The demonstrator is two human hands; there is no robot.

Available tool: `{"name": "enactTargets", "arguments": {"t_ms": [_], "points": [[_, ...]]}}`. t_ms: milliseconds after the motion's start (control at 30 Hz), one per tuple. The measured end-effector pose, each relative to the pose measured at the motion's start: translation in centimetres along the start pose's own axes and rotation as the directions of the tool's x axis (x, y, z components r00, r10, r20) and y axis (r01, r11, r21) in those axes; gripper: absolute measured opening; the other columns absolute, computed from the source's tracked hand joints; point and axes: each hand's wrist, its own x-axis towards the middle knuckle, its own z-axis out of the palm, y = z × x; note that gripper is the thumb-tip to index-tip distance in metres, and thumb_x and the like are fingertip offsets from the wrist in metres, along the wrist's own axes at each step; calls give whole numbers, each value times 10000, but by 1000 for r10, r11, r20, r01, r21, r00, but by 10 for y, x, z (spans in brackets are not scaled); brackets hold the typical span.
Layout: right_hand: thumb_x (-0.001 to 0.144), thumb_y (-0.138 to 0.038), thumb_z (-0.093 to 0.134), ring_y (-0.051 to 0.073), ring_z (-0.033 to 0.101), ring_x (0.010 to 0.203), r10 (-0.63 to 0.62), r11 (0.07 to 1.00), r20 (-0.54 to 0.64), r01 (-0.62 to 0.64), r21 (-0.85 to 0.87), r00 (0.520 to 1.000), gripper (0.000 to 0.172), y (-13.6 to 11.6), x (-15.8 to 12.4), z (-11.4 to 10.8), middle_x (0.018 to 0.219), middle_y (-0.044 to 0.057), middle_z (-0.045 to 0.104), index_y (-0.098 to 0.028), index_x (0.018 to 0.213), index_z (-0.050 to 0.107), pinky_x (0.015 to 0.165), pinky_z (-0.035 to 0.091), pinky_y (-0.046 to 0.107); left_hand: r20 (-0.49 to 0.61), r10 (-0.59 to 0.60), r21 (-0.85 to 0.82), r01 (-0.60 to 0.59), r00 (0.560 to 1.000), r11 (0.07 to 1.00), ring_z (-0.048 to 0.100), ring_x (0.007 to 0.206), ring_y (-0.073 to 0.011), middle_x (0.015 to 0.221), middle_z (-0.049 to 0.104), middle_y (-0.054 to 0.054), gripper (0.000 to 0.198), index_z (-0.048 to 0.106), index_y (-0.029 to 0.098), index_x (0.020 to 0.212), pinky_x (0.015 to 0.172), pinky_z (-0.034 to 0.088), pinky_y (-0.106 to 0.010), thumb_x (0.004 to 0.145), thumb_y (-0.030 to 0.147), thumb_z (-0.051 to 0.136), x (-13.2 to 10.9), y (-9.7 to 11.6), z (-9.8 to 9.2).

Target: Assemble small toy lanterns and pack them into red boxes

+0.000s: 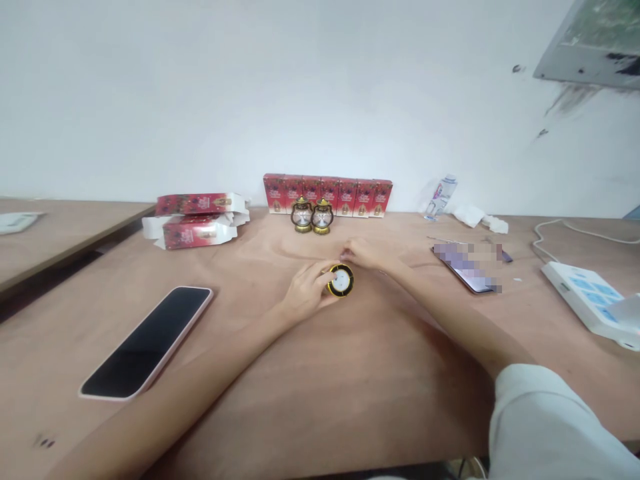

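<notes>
My left hand (306, 288) is closed around a small gold-rimmed lantern (341, 280) lying on its side, its round white base facing me. My right hand (366, 253) lies just behind it with fingers curled toward the lantern's far end; whether it grips anything is hidden. Two upright gold lanterns (313, 216) stand a little farther back on the wooden table (320, 387). Behind them a row of several red boxes (327, 195) lines the wall.
A stack of flattened red cartons (196, 220) lies at the back left. A pink-cased phone (147, 341) rests face up at the left, another phone (470, 267) at the right. A white power strip (590, 300), a plastic bottle (441, 196) and tissue sit at the far right.
</notes>
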Motion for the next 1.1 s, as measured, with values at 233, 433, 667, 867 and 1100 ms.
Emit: {"name": "enactTargets", "arguments": {"t_ms": [233,433,667,867,1100], "points": [[896,-202,451,191,640,907,219,975,-93,-220,-2,971,259,13,-7,-28,996,112,703,-132,1009,673,790,448,261,-26,47,110,-44,999,993,637,942,-193,1097,618,-123,239,449,201,1076,748,518,-303,881,327,507,-1,1,0],[797,-56,502,164,652,892,318,948,-69,-318,10,946,282,33,7,-22,1008,90,714,-122,997,690,761,467,221,-18,10,130,-8,1000,991,606,1056,-230,1132,588,-144,269,418,205,1092,773,531,-332,834,180,490,-5,-2,4],[827,-229,582,166,666,795,250,966,5,-249,-71,968,189,27,16,-15,932,66,737,-167,932,727,694,464,216,-28,-14,65,15,1000,998,556,1141,-239,1165,556,-149,379,383,205,1108,803,536,-355,762,81,476,-4,-1,2],[826,-176,536,249,650,917,173,954,29,-160,-255,985,200,19,20,-12,972,161,707,-135,870,727,781,445,287,-53,-31,87,35,998,996,543,1160,-243,1176,543,-144,443,378,203,1101,803,534,-369,699,28,449,-6,-2,5],[846,-89,468,277,585,1048,50,935,27,-38,-352,998,236,10,13,-9,1029,214,657,-69,904,696,893,381,331,-72,-15,60,19,997,998,516,1197,-239,1160,537,-135,417,366,205,1091,811,536,-373,720,29,437,-7,-3,8]]}}
